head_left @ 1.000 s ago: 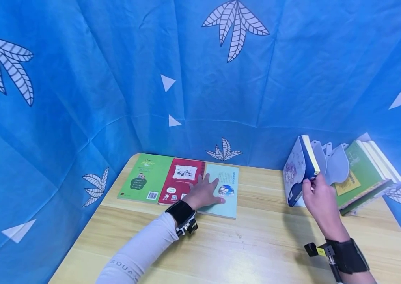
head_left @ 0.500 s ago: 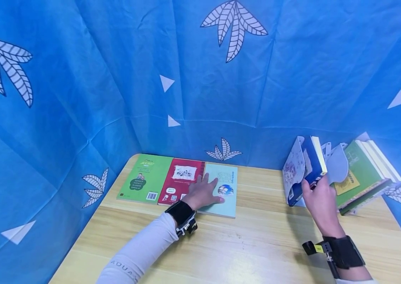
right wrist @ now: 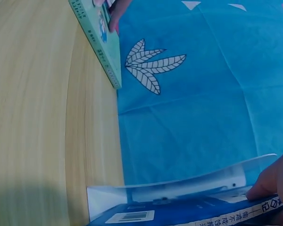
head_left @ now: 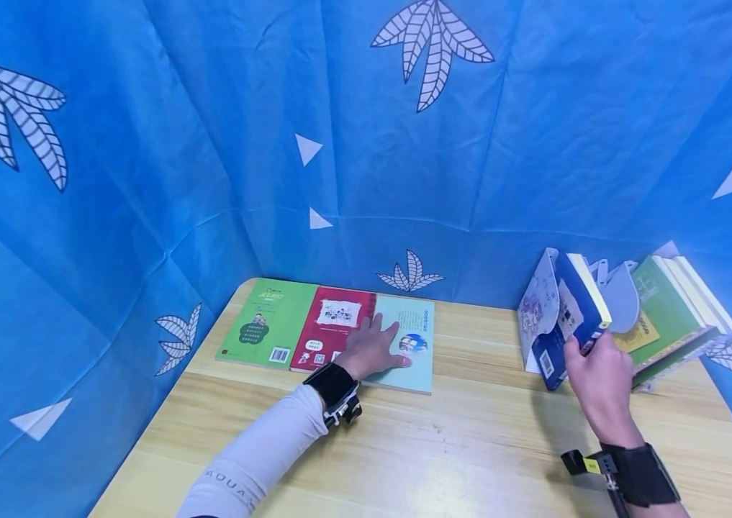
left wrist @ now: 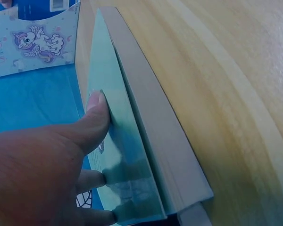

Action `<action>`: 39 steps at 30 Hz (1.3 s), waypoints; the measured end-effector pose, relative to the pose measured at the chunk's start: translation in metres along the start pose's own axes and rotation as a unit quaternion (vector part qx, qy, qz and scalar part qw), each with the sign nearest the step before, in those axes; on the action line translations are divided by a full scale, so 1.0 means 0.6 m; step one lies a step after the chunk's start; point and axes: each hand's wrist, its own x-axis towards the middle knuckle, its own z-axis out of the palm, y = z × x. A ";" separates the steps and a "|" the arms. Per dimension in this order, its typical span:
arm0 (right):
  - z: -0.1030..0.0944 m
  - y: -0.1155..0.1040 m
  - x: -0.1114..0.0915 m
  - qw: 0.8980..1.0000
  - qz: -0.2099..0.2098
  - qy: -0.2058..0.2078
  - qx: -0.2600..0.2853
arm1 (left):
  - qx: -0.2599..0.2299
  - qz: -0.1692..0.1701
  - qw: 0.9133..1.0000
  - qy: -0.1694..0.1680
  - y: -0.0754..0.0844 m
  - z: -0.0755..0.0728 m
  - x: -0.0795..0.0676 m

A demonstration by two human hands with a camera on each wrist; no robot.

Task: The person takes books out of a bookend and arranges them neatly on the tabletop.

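My left hand [head_left: 372,352] lies with spread fingers on a pale mint-green book [head_left: 416,375] flat on the table; the left wrist view shows the thumb [left wrist: 98,115] and fingertips on its cover. In my right hand [head_left: 602,388] is a dark blue book [head_left: 556,349], gripped by its near upper edge. The book tilts to the right beside the unicorn-printed panel of a white desktop book stand [head_left: 537,309]. From the right wrist view, the blue book's spine [right wrist: 226,219] and barcode show, with my right fingers at the edge of the frame.
A green book [head_left: 268,324] and a red book [head_left: 314,327] lie flat left of the mint one. Green-covered books [head_left: 670,316] lean in the right part of the stand. A blue cloth [head_left: 366,144] hangs behind the wooden table [head_left: 456,446].
My right hand has moved right and toward me with the blue book, which has come away from the stand's left panel and leans more. The left hand has stayed on the mint book.
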 end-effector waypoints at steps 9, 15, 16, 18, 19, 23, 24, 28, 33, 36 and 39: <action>-0.052 -0.009 -0.020 0.998 -0.031 0.043 -0.019 | -0.015 0.003 1.000 0.005 -0.001 0.000 -0.002; -0.097 -0.026 -0.035 0.998 -0.021 0.049 -0.028 | -0.022 -0.004 1.000 0.008 -0.002 -0.001 -0.003; -0.105 -0.030 -0.038 0.998 -0.017 0.046 -0.030 | -0.022 -0.004 1.000 0.009 -0.002 -0.001 -0.003; -0.119 -0.036 -0.043 0.999 -0.009 0.039 -0.034 | -0.022 -0.005 1.000 0.010 -0.002 -0.001 -0.003; -0.125 -0.040 -0.046 0.999 -0.006 0.036 -0.034 | -0.024 -0.006 1.000 0.011 -0.001 0.000 -0.002; -0.145 -0.056 -0.058 0.999 0.018 0.004 -0.041 | -0.036 -0.004 0.999 0.014 -0.001 0.001 -0.003; -0.149 -0.059 -0.060 0.999 0.024 -0.003 -0.044 | -0.042 -0.003 0.999 0.014 -0.001 0.001 -0.004; -0.161 -0.068 -0.070 0.996 0.057 -0.049 -0.048 | -0.063 -0.003 0.998 0.017 -0.001 0.002 -0.004; -0.166 -0.074 -0.079 0.993 0.055 -0.099 -0.023 | -0.062 -0.010 0.998 0.022 -0.003 0.005 -0.001; -0.165 -0.076 -0.083 0.990 0.049 -0.132 -0.003 | -0.073 -0.003 0.997 0.019 -0.001 0.004 -0.003; -0.163 -0.078 -0.086 0.986 0.052 -0.157 0.008 | -0.106 0.028 0.994 0.020 0.007 0.001 -0.010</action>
